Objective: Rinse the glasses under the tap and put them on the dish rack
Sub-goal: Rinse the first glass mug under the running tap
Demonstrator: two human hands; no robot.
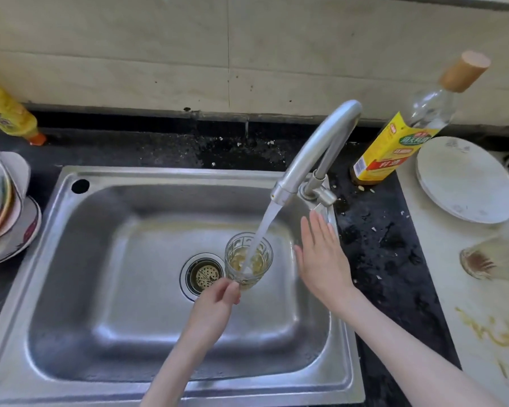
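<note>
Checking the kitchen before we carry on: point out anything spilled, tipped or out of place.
A glass lies on its side on the right counter, with yellowish smears nearer the front. Crumbs dot the dark strip beside the sink. The water stream falls into the held glass.

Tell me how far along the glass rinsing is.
Done: no rinsed glass shows on the stacked dishes at left. In hand: the left hand holds a glass under the running tap over the sink; the right hand is open beside it. Left: another dirty glass lies on its side on the counter at right, then racking both.
</note>
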